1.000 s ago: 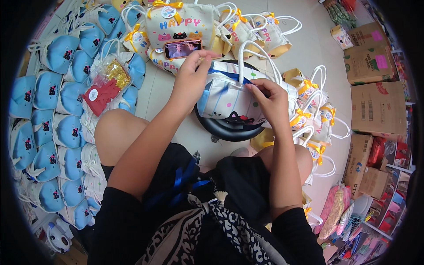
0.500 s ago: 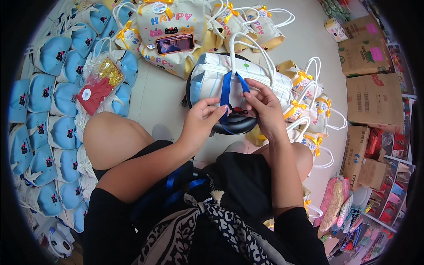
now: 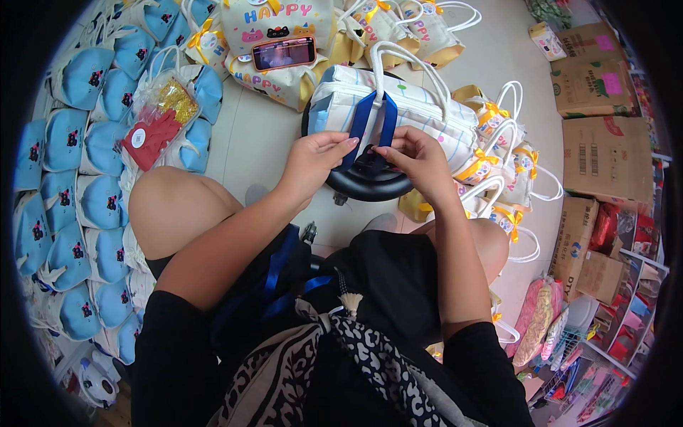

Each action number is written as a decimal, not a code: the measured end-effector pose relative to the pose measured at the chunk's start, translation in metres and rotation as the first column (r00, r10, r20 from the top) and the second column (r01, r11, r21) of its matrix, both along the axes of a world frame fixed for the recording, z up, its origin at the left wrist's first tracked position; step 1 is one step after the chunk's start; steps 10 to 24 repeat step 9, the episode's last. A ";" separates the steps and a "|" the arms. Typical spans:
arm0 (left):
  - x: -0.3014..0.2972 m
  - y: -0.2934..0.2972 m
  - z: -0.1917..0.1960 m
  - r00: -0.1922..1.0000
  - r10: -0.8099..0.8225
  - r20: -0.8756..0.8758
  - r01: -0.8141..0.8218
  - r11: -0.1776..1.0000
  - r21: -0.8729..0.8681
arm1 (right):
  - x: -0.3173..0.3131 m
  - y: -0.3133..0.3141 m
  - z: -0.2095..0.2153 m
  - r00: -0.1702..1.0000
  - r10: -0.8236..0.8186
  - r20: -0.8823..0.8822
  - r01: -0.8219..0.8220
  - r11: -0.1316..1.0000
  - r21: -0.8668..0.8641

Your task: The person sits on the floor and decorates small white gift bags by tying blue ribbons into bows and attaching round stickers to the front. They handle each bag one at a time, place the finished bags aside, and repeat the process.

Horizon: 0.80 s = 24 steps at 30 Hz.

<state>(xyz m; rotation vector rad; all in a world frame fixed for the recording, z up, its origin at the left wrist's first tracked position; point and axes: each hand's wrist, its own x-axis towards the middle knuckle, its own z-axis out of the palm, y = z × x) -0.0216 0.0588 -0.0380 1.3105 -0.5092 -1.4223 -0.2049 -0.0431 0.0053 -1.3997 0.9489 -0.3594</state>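
A white bag (image 3: 420,96) with blue lines, coloured dots and white rope handles (image 3: 405,55) lies on a round black seat (image 3: 377,186) in front of me. A blue ribbon (image 3: 363,117) loops round the base of the near handle, and its two strands hang side by side toward me. My left hand (image 3: 316,158) pinches the left strand between thumb and fingers. At the right strand my right hand (image 3: 420,158) is closed, thumb and forefinger together at its lower part. Something small and dark shows between the hands; I cannot make out what.
Rows of light blue bags (image 3: 107,192) fill the left side, with a clear packet (image 3: 153,139) of red and gold material on top. Cream bags with yellow bows (image 3: 494,167) stand behind and right. A phone (image 3: 284,53) leans among them. Cardboard boxes (image 3: 605,156) line the right.
The ribbon strands now hang straighter and closer together. My left hand has risen to the left strand, and my right hand has moved left and closed its fingers.
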 end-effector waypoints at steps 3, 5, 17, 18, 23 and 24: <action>0.001 0.000 -0.004 0.999 -0.031 0.014 0.031 1.000 -0.004 | 0.000 0.000 -0.001 0.999 0.013 -0.031 -0.014 0.999 -0.033; 0.001 0.001 -0.007 0.996 -0.083 0.038 0.082 0.997 0.005 | 0.000 0.000 0.000 0.998 0.031 -0.063 -0.031 0.999 -0.010; 0.001 0.003 -0.006 0.985 -0.171 0.025 0.170 0.985 0.041 | -0.001 0.000 -0.002 0.998 0.036 -0.051 -0.036 0.999 0.005; 0.001 0.003 -0.006 0.985 -0.171 0.025 0.170 0.985 0.041 | -0.001 0.000 -0.002 0.998 0.036 -0.051 -0.036 0.999 0.005; 0.001 0.003 -0.006 0.985 -0.171 0.025 0.170 0.985 0.041 | -0.001 0.000 -0.002 0.998 0.036 -0.051 -0.036 0.999 0.005; 0.001 0.003 -0.006 0.985 -0.171 0.025 0.170 0.985 0.041 | -0.001 0.000 -0.002 0.998 0.036 -0.051 -0.036 0.999 0.005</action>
